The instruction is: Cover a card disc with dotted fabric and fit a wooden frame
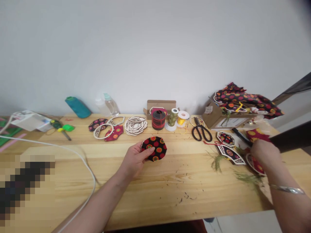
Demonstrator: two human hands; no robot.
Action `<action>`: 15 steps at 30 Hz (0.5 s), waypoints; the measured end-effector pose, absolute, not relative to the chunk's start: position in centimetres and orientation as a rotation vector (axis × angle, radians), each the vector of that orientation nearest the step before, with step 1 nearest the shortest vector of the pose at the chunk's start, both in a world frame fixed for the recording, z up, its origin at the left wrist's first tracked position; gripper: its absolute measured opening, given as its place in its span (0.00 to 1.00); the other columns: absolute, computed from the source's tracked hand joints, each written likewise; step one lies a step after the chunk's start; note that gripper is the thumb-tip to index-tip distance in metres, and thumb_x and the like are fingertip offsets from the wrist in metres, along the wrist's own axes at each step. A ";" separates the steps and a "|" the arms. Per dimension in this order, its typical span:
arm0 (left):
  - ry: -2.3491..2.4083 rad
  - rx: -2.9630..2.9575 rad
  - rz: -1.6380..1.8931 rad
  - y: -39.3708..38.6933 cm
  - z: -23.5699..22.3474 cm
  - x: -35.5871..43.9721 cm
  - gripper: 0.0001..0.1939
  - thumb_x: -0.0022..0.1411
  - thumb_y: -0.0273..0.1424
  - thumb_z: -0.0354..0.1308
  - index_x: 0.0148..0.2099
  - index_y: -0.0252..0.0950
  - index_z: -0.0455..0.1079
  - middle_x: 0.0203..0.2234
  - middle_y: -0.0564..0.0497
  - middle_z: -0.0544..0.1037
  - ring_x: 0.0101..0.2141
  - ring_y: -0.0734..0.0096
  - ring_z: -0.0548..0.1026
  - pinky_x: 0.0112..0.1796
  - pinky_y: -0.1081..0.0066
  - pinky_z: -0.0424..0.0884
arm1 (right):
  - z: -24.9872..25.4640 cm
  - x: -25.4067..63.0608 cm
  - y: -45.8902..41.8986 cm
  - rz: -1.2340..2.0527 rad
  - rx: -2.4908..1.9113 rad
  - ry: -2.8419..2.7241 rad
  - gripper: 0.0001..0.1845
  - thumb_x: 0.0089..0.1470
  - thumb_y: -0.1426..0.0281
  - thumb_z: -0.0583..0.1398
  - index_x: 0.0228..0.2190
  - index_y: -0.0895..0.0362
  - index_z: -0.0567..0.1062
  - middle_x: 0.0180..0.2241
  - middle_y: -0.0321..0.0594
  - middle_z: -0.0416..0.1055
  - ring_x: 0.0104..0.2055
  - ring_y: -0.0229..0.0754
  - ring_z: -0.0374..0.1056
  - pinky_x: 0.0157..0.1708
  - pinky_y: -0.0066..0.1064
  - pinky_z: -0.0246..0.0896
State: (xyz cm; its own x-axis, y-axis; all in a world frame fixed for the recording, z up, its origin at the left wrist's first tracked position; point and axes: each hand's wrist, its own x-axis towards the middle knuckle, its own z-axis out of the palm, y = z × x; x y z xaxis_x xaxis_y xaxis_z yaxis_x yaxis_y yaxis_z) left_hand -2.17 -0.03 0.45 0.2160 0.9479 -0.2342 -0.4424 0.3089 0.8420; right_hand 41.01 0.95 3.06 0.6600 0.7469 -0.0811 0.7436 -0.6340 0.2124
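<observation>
My left hand [138, 158] is closed on a round fabric-covered piece [157, 149], black with red, orange and green motifs, thumb on top. It is held above the wooden table [145, 197]. At the far right my right hand [266, 157], with a bangle at the wrist, is curled at the end of a black stick-like tool [241, 136]; its fingers are mostly hidden. Close to it lie a maroon patterned cloth [259, 134], a partly covered white-edged ornament [254, 163] and white-framed fabric ornaments [232, 154] with green tassels [216, 161].
Along the wall stand thread spools [158, 121], a teal thread cone [77, 107] and a clear bottle [111, 105]. Black scissors [201, 131], stacked wooden cutouts [136, 126] and a screwdriver [60, 128] lie there. A cardboard box [213, 116] holds fabric. A white cable [73, 151] crosses the left.
</observation>
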 end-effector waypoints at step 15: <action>0.883 0.727 1.066 -0.2 0.8 -2.1 0.19 0.47 0.30 0.70 0.43 0.31 0.76 0.36 0.41 0.83 0.37 0.57 0.81 0.41 0.58 0.76 | 7.0 39.8 1.1 0.103 2.721 1.240 0.22 0.59 0.69 0.49 0.42 0.70 0.77 0.45 0.68 0.73 0.45 0.60 0.72 0.31 0.37 0.61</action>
